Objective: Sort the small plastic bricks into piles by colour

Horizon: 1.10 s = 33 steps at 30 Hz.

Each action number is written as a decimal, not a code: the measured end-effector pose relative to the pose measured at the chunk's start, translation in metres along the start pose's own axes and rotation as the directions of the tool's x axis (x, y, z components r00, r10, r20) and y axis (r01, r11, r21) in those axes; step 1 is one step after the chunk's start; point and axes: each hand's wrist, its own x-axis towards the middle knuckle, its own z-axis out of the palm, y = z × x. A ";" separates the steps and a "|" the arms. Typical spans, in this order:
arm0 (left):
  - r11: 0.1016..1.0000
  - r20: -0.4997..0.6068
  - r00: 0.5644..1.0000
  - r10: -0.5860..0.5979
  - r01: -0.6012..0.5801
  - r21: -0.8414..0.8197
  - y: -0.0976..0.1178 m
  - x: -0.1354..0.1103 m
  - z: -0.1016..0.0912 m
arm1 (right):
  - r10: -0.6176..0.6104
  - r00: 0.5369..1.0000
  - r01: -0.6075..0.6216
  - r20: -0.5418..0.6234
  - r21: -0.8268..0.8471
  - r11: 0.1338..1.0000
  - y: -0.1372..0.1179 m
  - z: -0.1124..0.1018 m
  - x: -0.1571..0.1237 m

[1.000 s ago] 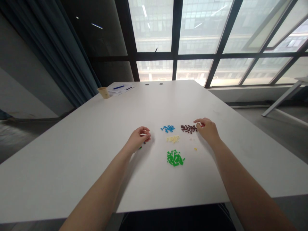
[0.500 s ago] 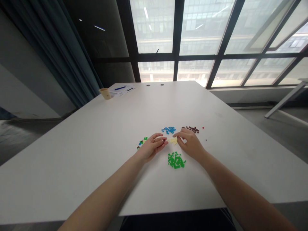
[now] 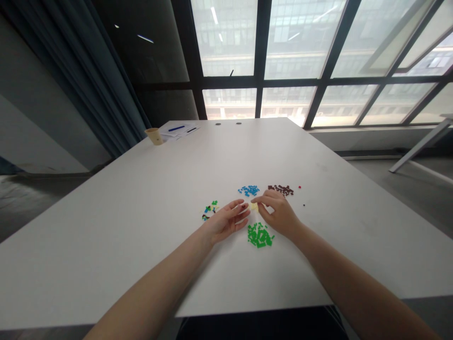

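My left hand (image 3: 228,221) is turned palm up, its fingers loosely spread. On its fingers rests a small dark red-brown brick (image 3: 243,206). My right hand (image 3: 279,211) has thumb and forefinger bent towards each other in a pinch; what lies between the tips is too small to make out. Between the hands, just under the right fingertips, is a pile of pale yellow bricks (image 3: 255,207). Green bricks (image 3: 260,235) form a larger pile nearer me. Behind the hands lie blue bricks (image 3: 248,190) and brown bricks (image 3: 281,190), the latter partly covered by the right hand.
Joined small bricks in mixed colours (image 3: 207,211) lie left of my left hand. A red piece (image 3: 299,187) and a black piece (image 3: 304,205) sit apart on the right. At the white table's (image 3: 226,160) far left are a paper cup (image 3: 154,136) and papers with pens (image 3: 177,132).
My left hand has rolled its palm upward and its fingers have spread, showing the red-brown brick on them. The right fingertips have shifted slightly left, towards the left hand.
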 end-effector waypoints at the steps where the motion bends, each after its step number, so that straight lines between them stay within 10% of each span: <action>1: 1.000 0.009 1.000 -0.001 0.001 0.005 0.000 0.000 -0.001 | -0.014 1.000 0.014 0.003 -0.002 1.000 -0.001 0.001 0.000; 12: 0.997 0.141 0.990 0.005 -0.016 0.080 -0.005 0.002 -0.004 | -0.082 0.995 0.086 0.062 -0.065 0.994 -0.006 0.007 -0.002; 19: 0.993 0.040 0.999 0.009 -0.013 0.115 -0.004 0.002 0.000 | -0.070 0.995 0.075 0.066 -0.071 0.995 0.001 0.005 0.000; 28: 0.991 -0.123 0.991 0.045 -0.028 0.134 0.002 0.003 0.000 | 0.394 0.917 -0.394 -0.064 -0.308 0.866 0.078 -0.021 -0.003; 33: 0.988 -0.111 0.993 0.047 -0.030 0.152 0.003 0.002 0.000 | 0.518 0.855 -0.453 0.026 -0.450 0.770 0.089 -0.013 -0.010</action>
